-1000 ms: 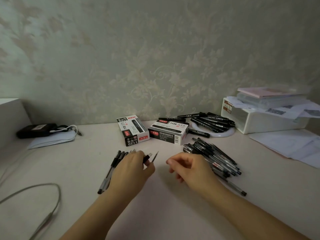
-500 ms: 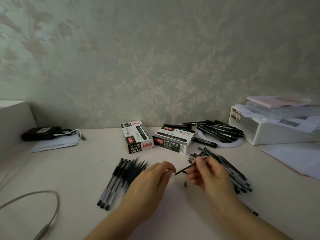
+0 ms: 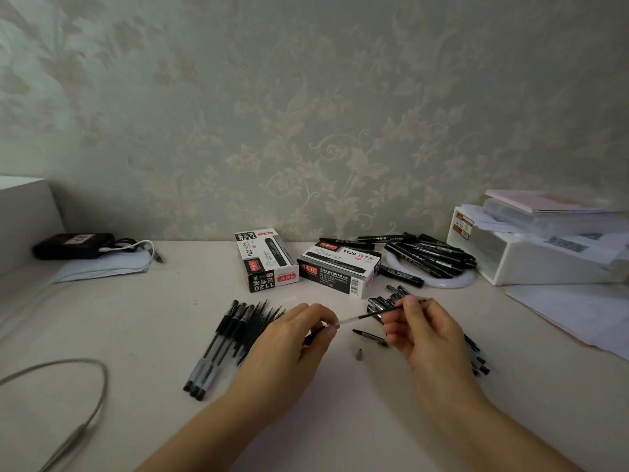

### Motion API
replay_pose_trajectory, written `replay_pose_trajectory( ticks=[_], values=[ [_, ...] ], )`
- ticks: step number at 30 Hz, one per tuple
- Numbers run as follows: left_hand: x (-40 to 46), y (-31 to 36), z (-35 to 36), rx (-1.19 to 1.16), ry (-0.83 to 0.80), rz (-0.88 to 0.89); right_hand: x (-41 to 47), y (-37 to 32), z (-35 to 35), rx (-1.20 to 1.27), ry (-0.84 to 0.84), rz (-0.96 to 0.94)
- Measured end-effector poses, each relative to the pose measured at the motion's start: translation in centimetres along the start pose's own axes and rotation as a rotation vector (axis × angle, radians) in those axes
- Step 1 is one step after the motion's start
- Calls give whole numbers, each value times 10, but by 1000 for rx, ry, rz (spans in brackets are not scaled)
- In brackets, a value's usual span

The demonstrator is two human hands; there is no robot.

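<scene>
Half hidden behind the right grip [image 3: 429, 335]: a pile of pens [image 3: 478, 364] (too tangled to count). One thin refill [image 3: 371, 313] above the desk [image 3: 136, 318], pinched at both ends, pale end in the left grip [image 3: 286, 345]. Two boxes [image 3: 265, 260] behind, one small tip [image 3: 359, 354] below.

"1120" on both marker boxes [image 3: 266, 259] [image 3: 340, 269].

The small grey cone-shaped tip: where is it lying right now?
In the head view, the grey tip lies on the table between the left hand and right hand, close to a loose black pen part.
</scene>
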State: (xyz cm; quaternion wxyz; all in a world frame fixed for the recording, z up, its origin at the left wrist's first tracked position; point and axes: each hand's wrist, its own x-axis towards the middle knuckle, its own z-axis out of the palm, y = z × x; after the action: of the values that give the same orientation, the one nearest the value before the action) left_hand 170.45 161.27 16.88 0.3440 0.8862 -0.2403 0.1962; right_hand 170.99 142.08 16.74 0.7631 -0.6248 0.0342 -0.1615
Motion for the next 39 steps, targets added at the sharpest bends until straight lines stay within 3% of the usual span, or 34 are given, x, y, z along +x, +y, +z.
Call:
replay_pose_trajectory(
  ticks=[12, 21, 33, 36, 39],
  values=[
    [0, 6, -2, -6, 14, 37, -1, -3, -1, 112, -31, 114],
    [-1, 5, 3, 4, 19, 76, -17, -5, 9, -368, -367, -29],
    [-1, 3, 3, 15, 23, 37, -12, 3, -1, -968, -429, -347],
    [-1, 3, 3, 17, 16, 44, -10, 3, -2, -865, -381, -318],
    [-1, 2, 2, 17, 6, 49, -8, -2, 0, -462, -307, -105]
  ],
)
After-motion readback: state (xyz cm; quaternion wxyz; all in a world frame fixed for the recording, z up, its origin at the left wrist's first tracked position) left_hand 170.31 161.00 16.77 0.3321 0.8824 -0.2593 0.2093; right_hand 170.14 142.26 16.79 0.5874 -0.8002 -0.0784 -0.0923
